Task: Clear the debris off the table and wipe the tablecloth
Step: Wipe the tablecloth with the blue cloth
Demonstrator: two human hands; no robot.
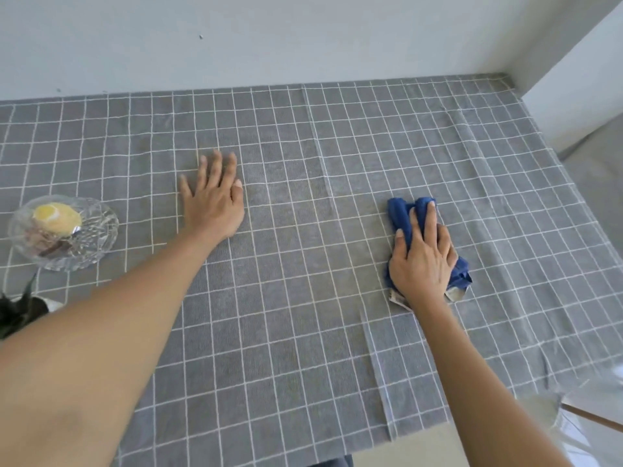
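A grey tablecloth [296, 271] with a white grid covers the table. My left hand [212, 197] lies flat on it left of centre, fingers straight and spread. My right hand [421, 257] presses down on a crumpled blue cloth [403, 214] at the right, fingers straight over it. A bit of silvery wrapper [453, 294] pokes out from under the cloth and my palm.
A clear glass dish [97, 241] holding a yellow piece and some scraps sits at the left edge. A dark plant [17, 311] shows at the lower left. White walls bound the table at the back and far right. The table's right and front edges drop off.
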